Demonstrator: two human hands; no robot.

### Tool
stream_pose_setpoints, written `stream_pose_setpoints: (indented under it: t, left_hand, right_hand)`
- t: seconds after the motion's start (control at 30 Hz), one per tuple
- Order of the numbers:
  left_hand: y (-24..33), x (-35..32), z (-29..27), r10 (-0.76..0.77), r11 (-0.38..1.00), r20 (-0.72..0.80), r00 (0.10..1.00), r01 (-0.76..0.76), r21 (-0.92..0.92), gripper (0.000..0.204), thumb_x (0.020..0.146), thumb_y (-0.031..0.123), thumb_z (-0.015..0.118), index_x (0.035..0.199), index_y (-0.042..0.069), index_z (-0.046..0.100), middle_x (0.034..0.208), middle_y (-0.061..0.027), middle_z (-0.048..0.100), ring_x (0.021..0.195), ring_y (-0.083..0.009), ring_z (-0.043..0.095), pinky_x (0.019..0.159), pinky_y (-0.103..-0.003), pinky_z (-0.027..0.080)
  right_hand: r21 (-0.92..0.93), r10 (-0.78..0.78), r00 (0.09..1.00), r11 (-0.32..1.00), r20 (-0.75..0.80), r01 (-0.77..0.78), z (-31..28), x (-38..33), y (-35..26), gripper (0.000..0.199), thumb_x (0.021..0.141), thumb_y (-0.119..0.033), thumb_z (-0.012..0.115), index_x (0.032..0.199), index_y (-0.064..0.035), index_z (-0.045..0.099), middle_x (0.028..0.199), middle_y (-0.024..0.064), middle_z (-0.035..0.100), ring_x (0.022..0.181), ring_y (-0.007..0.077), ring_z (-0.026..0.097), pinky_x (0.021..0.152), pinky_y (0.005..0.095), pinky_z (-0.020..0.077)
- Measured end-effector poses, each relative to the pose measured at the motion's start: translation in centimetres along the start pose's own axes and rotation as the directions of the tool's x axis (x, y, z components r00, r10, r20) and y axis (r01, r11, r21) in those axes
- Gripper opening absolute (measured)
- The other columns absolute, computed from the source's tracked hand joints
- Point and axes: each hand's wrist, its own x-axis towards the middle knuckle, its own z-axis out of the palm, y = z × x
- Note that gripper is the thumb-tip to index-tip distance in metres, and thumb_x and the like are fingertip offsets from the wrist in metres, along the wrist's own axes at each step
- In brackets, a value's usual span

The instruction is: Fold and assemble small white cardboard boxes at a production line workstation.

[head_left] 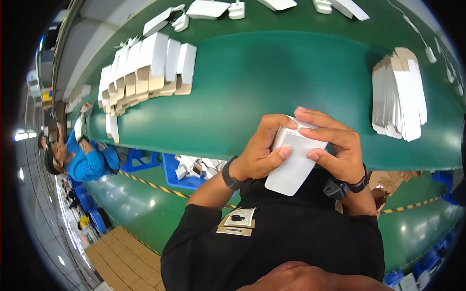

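A small white cardboard box [297,157] is held between my two hands, over the near edge of the green table. My left hand [264,150] grips its left side, with the thumb on the front face and the index finger at the top end. From the right, my right hand [335,145] closes round it, thumb on the side edge and fingers across the top. A flap extends at the box's lower end, toward my body. The back of the box is hidden.
Open white boxes [145,63] stand in rows at the left of the green table [242,72]. Flat folded cartons [399,97] are stacked at the right. White adapters [237,10] line the far side. Below, a blue bin [171,174] holds small boxes. A co-worker in blue [92,162] sits at far left.
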Motion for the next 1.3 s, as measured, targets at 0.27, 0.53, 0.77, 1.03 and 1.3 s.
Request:
stream_pose_setpoints:
  t: [0.27, 0.53, 0.77, 1.03, 1.3]
  left_hand:
    - [2.2, -6.5, -3.5, -0.097, 0.963, -0.306, 0.947, 0.167, 0.213, 0.039, 0.096, 0.019, 0.053, 0.131, 0.009, 0.037, 0.119, -0.0126, 0.047, 0.109, -0.0194, 0.049, 0.094, -0.036, 0.042]
    - [6.8, -19.0, -12.6, 0.423, 0.780, -0.842, 0.334, 0.338, 0.526, 0.035, 0.100, 0.024, 0.042, 0.129, 0.005, 0.038, 0.112, -0.0083, 0.046, 0.101, -0.0179, 0.051, 0.090, -0.032, 0.043]
    - [0.3, -37.9, -27.6, -0.054, 0.948, -0.920, -0.389, 0.268, -0.169, 0.038, 0.101, 0.030, 0.045, 0.126, 0.002, 0.046, 0.122, -0.0164, 0.052, 0.097, -0.0264, 0.061, 0.072, -0.039, 0.055]
    - [-7.9, -40.8, -30.0, -0.330, 0.936, -0.842, -0.428, -0.035, -0.349, 0.036, 0.098, 0.030, 0.051, 0.121, 0.002, 0.051, 0.106, -0.0187, 0.060, 0.073, -0.0287, 0.066, 0.061, -0.036, 0.058]
    - [1.4, -30.7, -21.0, 0.236, 0.961, -0.923, -0.303, 0.216, 0.174, 0.017, 0.101, 0.019, 0.046, 0.097, 0.006, 0.056, 0.071, -0.0003, 0.051, 0.061, -0.0118, 0.052, 0.053, -0.026, 0.043]
  right_hand:
    - [-0.312, 0.012, 1.000, 0.950, 0.014, -0.007, 1.8, 1.3, -0.2, 0.043, 0.088, -0.022, 0.068, 0.124, 0.0005, 0.063, 0.138, 0.0219, 0.056, 0.130, 0.0355, 0.051, 0.108, 0.0441, 0.0374]
    - [-0.616, -0.044, 0.976, 0.781, -0.214, -0.100, -2.5, 1.4, -1.5, 0.037, 0.096, -0.019, 0.059, 0.127, 0.0023, 0.060, 0.138, 0.0207, 0.055, 0.130, 0.0315, 0.050, 0.110, 0.0421, 0.0354]
    - [-0.898, -0.336, 0.901, -0.247, -0.274, -0.365, -9.5, -2.3, -5.4, 0.046, 0.098, -0.032, 0.060, 0.133, -0.0019, 0.057, 0.139, 0.0186, 0.055, 0.129, 0.0346, 0.051, 0.107, 0.0418, 0.0394]
    - [-0.855, -0.158, 0.858, -0.106, -0.489, -0.507, -11.5, -4.7, -3.8, 0.045, 0.100, -0.035, 0.055, 0.134, -0.0047, 0.058, 0.136, 0.0157, 0.059, 0.123, 0.0318, 0.057, 0.102, 0.0379, 0.0441]
    - [-0.832, -0.318, 0.826, -0.162, -0.465, -0.530, -13.3, -5.3, -5.5, 0.037, 0.104, -0.029, 0.050, 0.127, -0.0044, 0.063, 0.122, 0.0128, 0.068, 0.110, 0.0285, 0.066, 0.090, 0.0341, 0.0516]
